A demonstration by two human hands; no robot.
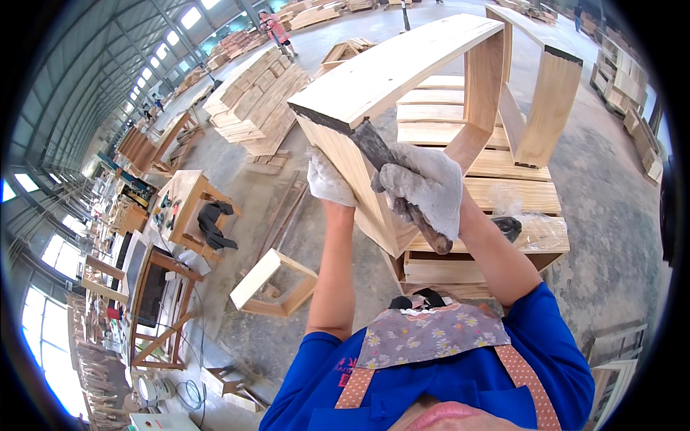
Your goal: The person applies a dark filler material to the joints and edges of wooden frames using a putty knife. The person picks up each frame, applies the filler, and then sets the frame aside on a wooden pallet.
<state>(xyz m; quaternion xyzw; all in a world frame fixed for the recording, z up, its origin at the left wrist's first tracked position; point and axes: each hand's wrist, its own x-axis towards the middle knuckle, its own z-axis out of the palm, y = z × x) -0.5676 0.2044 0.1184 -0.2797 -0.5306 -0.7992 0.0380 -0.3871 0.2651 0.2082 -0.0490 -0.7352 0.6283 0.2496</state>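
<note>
So here's me at the bench, both hands in knit work gloves, arms up in front of my chest. My right hand [425, 188] is wrapped tight around the worn wooden handle of a hammer [394, 183] — the handle runs slantwise from below my fist up to the left, and its dark head sits right against the blackened end of the top board of a pale wooden frame [402, 68]. My fist is about halfway down the handle, fingers fully closed around it.

My left hand [327, 179] is pressed flat-ish against the side panel of that same frame, just under the corner where the hammer head is. It's bracing the wood, fingers curled a little against the face, not clamped around anything.

The frame itself is an open box shape, tilted up on a stack of planks [489, 187] in front of me, its long top board running away toward the upper right. There's some crinkled clear plastic wrap [535, 230] on the stack to my right.

Down on the concrete floor to my left lies a smaller wooden frame [273, 284], and further left there's a small work table [188, 205] with a dark cloth hanging off it. Behind that — a big pile of sawn boards [255, 100], and a person in a pinkish top [277, 30] standing way at the back of the hall.
</note>
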